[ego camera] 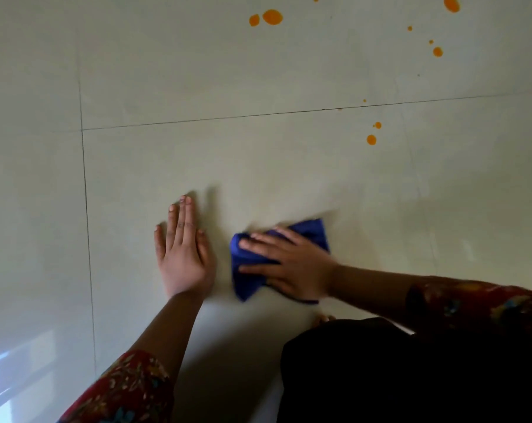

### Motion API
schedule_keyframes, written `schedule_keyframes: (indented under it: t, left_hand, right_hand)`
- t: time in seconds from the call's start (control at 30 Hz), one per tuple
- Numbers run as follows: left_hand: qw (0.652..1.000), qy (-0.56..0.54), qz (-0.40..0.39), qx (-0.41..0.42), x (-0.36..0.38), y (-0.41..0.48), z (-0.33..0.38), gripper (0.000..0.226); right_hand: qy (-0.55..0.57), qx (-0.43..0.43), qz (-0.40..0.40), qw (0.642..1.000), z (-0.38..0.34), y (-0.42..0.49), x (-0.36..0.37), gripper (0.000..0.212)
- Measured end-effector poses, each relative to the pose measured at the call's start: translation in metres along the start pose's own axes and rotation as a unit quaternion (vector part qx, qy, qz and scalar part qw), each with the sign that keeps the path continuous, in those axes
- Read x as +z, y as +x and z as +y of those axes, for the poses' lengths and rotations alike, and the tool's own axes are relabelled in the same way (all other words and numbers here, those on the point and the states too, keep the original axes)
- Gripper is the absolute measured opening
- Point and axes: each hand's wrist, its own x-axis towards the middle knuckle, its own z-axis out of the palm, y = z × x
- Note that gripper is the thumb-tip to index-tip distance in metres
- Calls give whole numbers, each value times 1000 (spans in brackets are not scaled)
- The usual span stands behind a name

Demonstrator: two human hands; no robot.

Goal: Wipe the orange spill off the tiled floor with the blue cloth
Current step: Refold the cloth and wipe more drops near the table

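A crumpled blue cloth (247, 280) lies on the pale tiled floor (197, 71), and my right hand (292, 264) presses flat on top of it, fingers pointing left. My left hand (182, 251) rests flat on the bare floor just left of the cloth, fingers spread, holding nothing. Orange spill drops (272, 17) dot the floor far ahead, with more at the upper right (437, 51) and a small pair (371, 139) above and right of the cloth. None of the drops touch the cloth.
Dark grout lines (86, 209) run down the left and across the middle of the floor. My dark-clothed knee (396, 370) fills the lower right. A window reflection (11, 370) shines at the lower left.
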Motion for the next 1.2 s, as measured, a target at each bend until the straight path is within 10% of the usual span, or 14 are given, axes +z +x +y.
schedule_keyframes:
  t: [0.13,0.43,0.7,0.97,1.2]
  left_hand:
    - [1000,-18,2,3,0,-1,-2,56]
    - [1000,-8,-8,2,-9,5,7,59]
    - [999,1,18,-51,-3,20,26,61]
    - [995,44,-81,40,2,47,29,64]
    - [990,92,-94,48,17,46,27,66]
  right_hand:
    - [-8,18,37,999,18,64,-6,47]
    - [-15,443,160,882,59,35,-12,50]
    - [4,187,112,976,43,107,-15,47]
    - [-9,483,193,854,61,45,-6,50]
    - [5,367,164,916,47,58,-3,48]
